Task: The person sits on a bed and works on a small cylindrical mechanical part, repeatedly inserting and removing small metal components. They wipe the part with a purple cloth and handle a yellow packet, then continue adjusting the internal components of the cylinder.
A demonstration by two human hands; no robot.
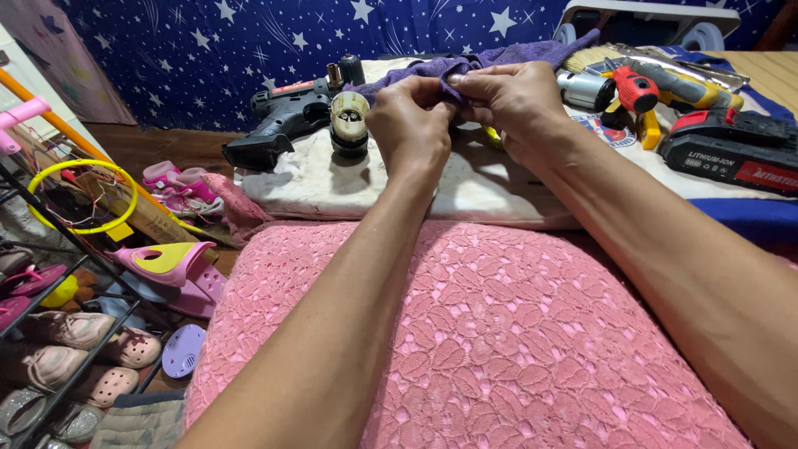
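both hands, the left hand point(409, 123) and right hand point(514, 104), pinch the near end of a purple cloth point(507, 56) whose length trails away to the right over the white mat point(465, 191), beside the drill point(287, 116).

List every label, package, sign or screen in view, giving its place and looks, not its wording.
Black rectangular battery pack, far right on the cloth: a red label panel and pale lettering on its side.
Black drill body, left of the hands: a narrow red label strip on top.
Round printed emblem on the white cloth, right of the right hand: red and blue, partly hidden.
No screens or signs.
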